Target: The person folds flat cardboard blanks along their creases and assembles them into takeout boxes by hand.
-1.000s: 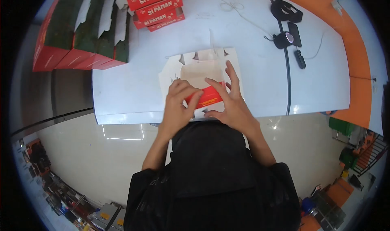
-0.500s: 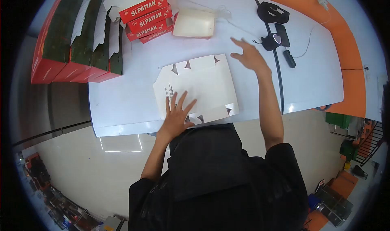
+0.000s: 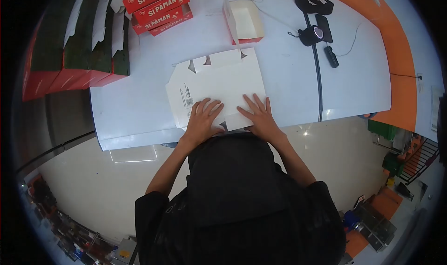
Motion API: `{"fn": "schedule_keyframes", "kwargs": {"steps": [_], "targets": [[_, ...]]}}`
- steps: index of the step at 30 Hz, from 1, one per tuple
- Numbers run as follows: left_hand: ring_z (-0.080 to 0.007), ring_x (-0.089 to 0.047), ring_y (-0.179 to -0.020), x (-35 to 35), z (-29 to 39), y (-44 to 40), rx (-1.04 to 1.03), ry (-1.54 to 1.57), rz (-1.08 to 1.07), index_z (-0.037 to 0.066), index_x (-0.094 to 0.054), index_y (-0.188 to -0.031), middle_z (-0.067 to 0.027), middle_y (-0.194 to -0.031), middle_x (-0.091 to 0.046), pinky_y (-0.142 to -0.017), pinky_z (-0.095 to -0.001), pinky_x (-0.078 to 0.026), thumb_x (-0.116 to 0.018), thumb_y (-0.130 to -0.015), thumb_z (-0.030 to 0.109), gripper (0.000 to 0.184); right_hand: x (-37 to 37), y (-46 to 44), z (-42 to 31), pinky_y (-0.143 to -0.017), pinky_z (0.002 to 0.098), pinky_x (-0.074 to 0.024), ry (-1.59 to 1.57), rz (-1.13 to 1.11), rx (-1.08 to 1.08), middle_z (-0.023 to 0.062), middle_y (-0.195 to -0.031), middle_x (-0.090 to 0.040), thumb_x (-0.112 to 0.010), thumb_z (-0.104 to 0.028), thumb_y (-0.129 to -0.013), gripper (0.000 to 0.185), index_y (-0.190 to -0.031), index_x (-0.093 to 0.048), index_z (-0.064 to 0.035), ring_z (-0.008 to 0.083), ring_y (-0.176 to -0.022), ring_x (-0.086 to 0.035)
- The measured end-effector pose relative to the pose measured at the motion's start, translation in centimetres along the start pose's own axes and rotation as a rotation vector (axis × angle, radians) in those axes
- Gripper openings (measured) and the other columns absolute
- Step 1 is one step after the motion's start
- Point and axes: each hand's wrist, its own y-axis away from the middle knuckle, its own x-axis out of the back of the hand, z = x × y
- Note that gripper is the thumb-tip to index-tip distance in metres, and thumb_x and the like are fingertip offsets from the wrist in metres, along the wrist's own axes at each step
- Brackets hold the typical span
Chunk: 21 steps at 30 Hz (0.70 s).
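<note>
A flat white carton sheet with cut flaps and small print lies on the white table near its front edge. My left hand rests on the sheet's lower left part, fingers spread. On its lower right part lies my right hand, fingers apart, thumb near the front edge. Neither hand is closed round anything. Beyond the sheet stands an open box with red sides and a pale inside, its lid raised on the left.
Red boxes are stacked at the back. Several large dark-green and red cartons stand at the left. At the right are a black strap, a round black device, a phone, a small black item and thin cables.
The red-sided box has gone from between my hands to the back of the table. My right hand has come back from the right and now lies on the white sheet.
</note>
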Motion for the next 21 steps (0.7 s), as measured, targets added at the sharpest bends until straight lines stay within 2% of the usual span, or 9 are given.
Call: {"fn": "schedule_keyframes", "kwargs": {"steps": [3,4,6,9,13,15,16,19,21], "targets": [[-0.0370,-0.038,-0.142,0.6,0.0,0.5,-0.014,0.021,-0.003,0.014,-0.053,-0.147,-0.0074,-0.150,-0.049,-0.117,-0.0543,-0.031,-0.090,-0.071,0.034,0.087,0.1,1.2,1.1,-0.120,0.0687,-0.0230,-0.162,-0.039,0.081,0.0107,-0.160,-0.043,-0.076,-0.017,-0.087,0.052,-0.137,-0.063,-0.0105,0.0400,-0.150,-0.032],[-0.0374,-0.037,-0.143,1.2,0.3,0.5,-0.017,0.036,-0.004,0.015,-0.053,-0.148,-0.0074,-0.151,-0.048,-0.118,-0.0545,-0.031,-0.090,-0.072,0.034,0.087,0.2,1.3,1.2,-0.120,0.0647,-0.0266,-0.207,-0.025,0.087,0.0110,-0.156,-0.048,-0.074,-0.017,-0.088,0.047,-0.134,-0.065,-0.0091,0.0387,-0.148,-0.036],[-0.0365,-0.043,-0.139,2.5,1.5,1.3,0.051,0.105,0.028,0.014,-0.057,-0.144,-0.0086,-0.145,-0.054,-0.117,-0.0516,-0.034,-0.089,-0.075,0.030,0.078,0.5,1.3,1.5,-0.120,0.0566,-0.0339,-0.292,-0.001,0.104,0.0116,-0.147,-0.058,-0.070,-0.015,-0.091,0.038,-0.128,-0.068,-0.0064,0.0361,-0.144,-0.044],[-0.0315,-0.055,-0.128,2.1,1.4,4.4,0.200,0.372,0.007,0.010,-0.064,-0.136,-0.0096,-0.131,-0.064,-0.111,-0.0441,-0.042,-0.084,-0.083,0.022,0.057,-0.4,1.0,2.1,-0.106,0.0446,-0.0483,-0.450,0.050,0.060,0.0139,-0.128,-0.069,-0.068,-0.013,-0.092,0.031,-0.121,-0.071,-0.0060,0.0352,-0.126,-0.060],[-0.0220,-0.067,-0.109,4.4,3.1,8.1,0.539,0.889,-0.191,0.005,-0.070,-0.125,-0.0083,-0.114,-0.073,-0.100,-0.0346,-0.051,-0.073,-0.095,0.014,0.031,1.7,-0.4,0.5,-0.086,0.0430,-0.0534,-0.290,0.157,0.088,0.0122,-0.104,-0.075,-0.068,-0.008,-0.090,0.020,-0.108,-0.075,-0.0044,0.0330,-0.099,-0.067],[-0.0194,-0.068,-0.107,4.7,3.8,9.7,0.530,0.900,-0.198,0.006,-0.070,-0.125,-0.0088,-0.116,-0.071,-0.097,-0.0336,-0.053,-0.071,-0.098,0.015,0.029,2.0,-0.7,0.1,-0.080,0.0434,-0.0536,-0.337,0.222,0.098,0.0118,-0.096,-0.075,-0.069,-0.008,-0.088,0.016,-0.102,-0.075,-0.0035,0.0329,-0.088,-0.067],[-0.0181,-0.068,-0.106,4.7,4.2,10.6,0.531,0.908,-0.183,0.006,-0.070,-0.125,-0.0090,-0.118,-0.070,-0.096,-0.0331,-0.054,-0.070,-0.099,0.016,0.028,2.6,-1.1,0.0,-0.078,0.0423,-0.0540,-0.422,0.151,0.062,0.0122,-0.097,-0.075,-0.069,-0.008,-0.088,0.015,-0.101,-0.075,-0.0029,0.0321,-0.087,-0.068],[-0.0207,-0.066,-0.114,4.6,5.2,11.0,0.566,1.046,-0.130,0.008,-0.068,-0.130,-0.0103,-0.126,-0.068,-0.101,-0.0348,-0.052,-0.067,-0.101,0.016,0.030,5.0,-1.0,0.1,-0.075,0.0393,-0.0551,-0.636,0.026,-0.052,0.0122,-0.099,-0.076,-0.071,-0.009,-0.090,0.012,-0.099,-0.075,-0.0015,0.0280,-0.084,-0.070],[-0.0219,-0.062,-0.121,4.0,5.7,11.3,0.452,0.966,-0.071,0.008,-0.066,-0.132,-0.0110,-0.131,-0.065,-0.105,-0.0361,-0.049,-0.065,-0.102,0.015,0.031,6.8,-1.2,-0.2,-0.072,0.0379,-0.0555,-0.734,0.041,-0.057,0.0110,-0.099,-0.077,-0.071,-0.009,-0.093,0.012,-0.101,-0.074,-0.0011,0.0233,-0.082,-0.072]]}}
